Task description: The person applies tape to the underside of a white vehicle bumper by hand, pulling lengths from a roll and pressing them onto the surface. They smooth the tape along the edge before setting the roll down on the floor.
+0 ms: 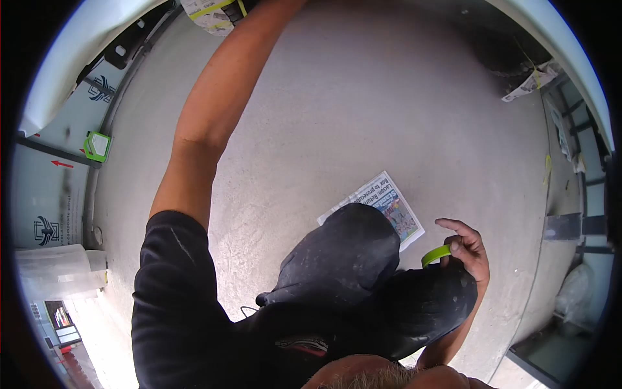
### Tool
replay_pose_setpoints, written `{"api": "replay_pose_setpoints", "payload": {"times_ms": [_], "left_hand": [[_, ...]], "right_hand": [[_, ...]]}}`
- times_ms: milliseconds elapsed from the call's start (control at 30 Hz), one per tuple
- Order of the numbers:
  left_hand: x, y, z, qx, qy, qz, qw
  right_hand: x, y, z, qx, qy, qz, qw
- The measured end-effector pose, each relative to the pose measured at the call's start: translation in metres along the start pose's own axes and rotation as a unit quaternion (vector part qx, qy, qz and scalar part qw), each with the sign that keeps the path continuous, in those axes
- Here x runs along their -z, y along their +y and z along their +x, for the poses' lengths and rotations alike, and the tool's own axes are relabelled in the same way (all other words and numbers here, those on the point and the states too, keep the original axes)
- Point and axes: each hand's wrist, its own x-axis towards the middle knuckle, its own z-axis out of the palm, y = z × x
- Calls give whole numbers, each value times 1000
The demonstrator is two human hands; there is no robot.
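Note:
My right hand (470,251) rests by my right knee, with a roll of bright green masking tape (435,255) held between thumb and fingers. The index finger sticks out to the left above the roll. My left arm (217,107) reaches far forward, and its hand is past the top edge of the view. Under and in front of my bent left knee (363,243) lies a folded newspaper (403,211) on the floor, partly covered by the knee.
Newspaper edged with green tape (217,16) covers a dark object at the top left. More taped newspaper (534,81) hangs at the top right. A green box (97,146) stands by the left wall panels (48,194). Clear plastic (61,271) sits at lower left; plastic sheeting (575,292) at right.

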Motion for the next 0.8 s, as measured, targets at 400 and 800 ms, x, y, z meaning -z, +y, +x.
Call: {"api": "replay_pose_setpoints", "payload": {"times_ms": [400, 800], "left_hand": [[0, 63, 43, -73, -57, 118, 989], [-89, 268, 46, -340, -127, 283, 888]], "right_hand": [[14, -63, 0, 169, -142, -389, 894], [104, 17, 11, 232, 174, -148, 946]]}}
